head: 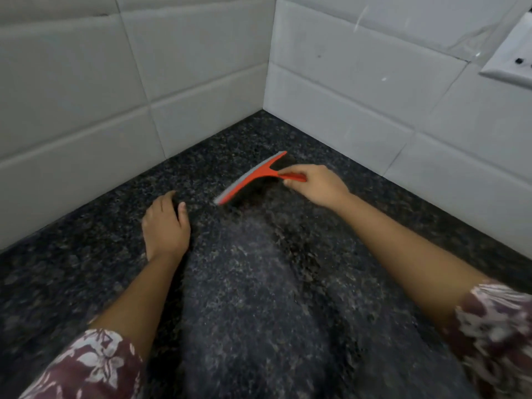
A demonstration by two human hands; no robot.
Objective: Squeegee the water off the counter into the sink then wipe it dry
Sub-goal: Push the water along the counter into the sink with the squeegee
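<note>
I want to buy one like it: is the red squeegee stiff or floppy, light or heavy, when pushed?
Probably light: the right hand holds the squeegee by its thin handle alone. Its red frame looks like stiff plastic; its grey blade likely flexes.

Left hand (165, 226) rests loosely curled, palm down; right hand (313, 182), reaching farther, grips the squeegee (251, 178)

We're in a home kitchen, prob: speckled dark granite counter (259, 283), white tiled walls (86, 96), wall socket (509, 61).
</note>
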